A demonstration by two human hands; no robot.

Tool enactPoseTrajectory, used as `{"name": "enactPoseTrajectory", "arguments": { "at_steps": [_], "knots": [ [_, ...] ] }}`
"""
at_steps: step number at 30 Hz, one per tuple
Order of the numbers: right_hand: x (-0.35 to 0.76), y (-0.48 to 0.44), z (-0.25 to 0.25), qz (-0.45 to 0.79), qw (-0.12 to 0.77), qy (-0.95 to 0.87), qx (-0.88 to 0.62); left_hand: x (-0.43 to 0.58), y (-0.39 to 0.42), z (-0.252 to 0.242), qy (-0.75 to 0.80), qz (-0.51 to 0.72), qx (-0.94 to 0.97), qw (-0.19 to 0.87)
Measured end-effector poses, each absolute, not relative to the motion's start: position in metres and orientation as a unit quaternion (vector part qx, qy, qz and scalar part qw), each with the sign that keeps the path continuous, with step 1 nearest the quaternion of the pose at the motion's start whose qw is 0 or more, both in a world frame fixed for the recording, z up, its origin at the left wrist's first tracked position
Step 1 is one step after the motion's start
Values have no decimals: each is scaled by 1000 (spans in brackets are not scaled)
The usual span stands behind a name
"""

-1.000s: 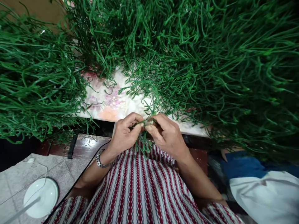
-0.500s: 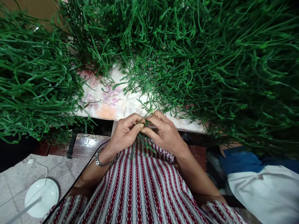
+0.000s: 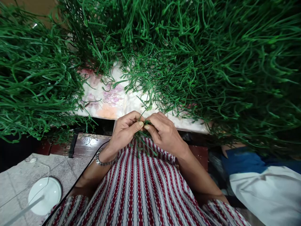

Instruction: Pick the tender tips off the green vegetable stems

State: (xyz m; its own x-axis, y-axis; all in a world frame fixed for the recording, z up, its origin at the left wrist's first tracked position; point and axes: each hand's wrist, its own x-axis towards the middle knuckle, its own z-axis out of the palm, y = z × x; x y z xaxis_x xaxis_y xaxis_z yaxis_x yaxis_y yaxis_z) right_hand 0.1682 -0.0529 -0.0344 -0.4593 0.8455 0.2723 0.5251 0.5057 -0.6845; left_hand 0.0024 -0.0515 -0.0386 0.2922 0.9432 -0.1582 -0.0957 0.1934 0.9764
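My left hand [image 3: 125, 130] and my right hand [image 3: 163, 131] meet at the near edge of a table, fingertips pinched together on a small bunch of thin green stems [image 3: 144, 138] that hangs down over my red and white striped lap [image 3: 141, 188]. A metal bracelet [image 3: 101, 160] circles my left wrist. Big heaps of the same green stems [image 3: 211, 62] cover most of the table, with another heap [image 3: 35, 81] at the left. Between them shows the flowered tablecloth [image 3: 110, 100].
A white round dish [image 3: 44, 196] with a thin stick lies on the tiled floor at the lower left. A black cable [image 3: 87, 169] runs along my left arm. Blue and white cloth [image 3: 263, 185] sits at the lower right, beside a dark wooden bench [image 3: 82, 147].
Both hands have shifted slightly up and left while working the stems between the fingertips. The view has tipped a little; the heaps have not moved.
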Motion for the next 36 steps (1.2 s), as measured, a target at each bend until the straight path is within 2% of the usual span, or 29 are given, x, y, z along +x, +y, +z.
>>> {"name": "enactPoseTrajectory", "arguments": {
  "at_steps": [5, 11, 13, 16, 22, 30, 36],
  "knots": [
    [172, -50, -32, 309, 268, -804, -431, 0, -49, -34, 436, 396, 620, 518],
    [171, -47, -29, 312, 218, -823, -420, 5, -48, -38, 424, 448, 610, 497],
    [168, -47, -30, 330, 248, -809, -419, 9, -49, -40, 427, 493, 552, 519],
    [164, -49, -32, 392, 316, -763, -406, 14, -49, -39, 400, 550, 404, 612],
    [159, -53, -40, 538, 393, -642, -379, 17, -47, -27, 335, 542, 250, 729],
    [156, -54, -47, 614, 419, -579, -336, 18, -48, -24, 309, 516, 205, 772],
    [157, -53, -49, 650, 400, -562, -320, 20, -49, -23, 310, 519, 196, 772]
  ]
}}
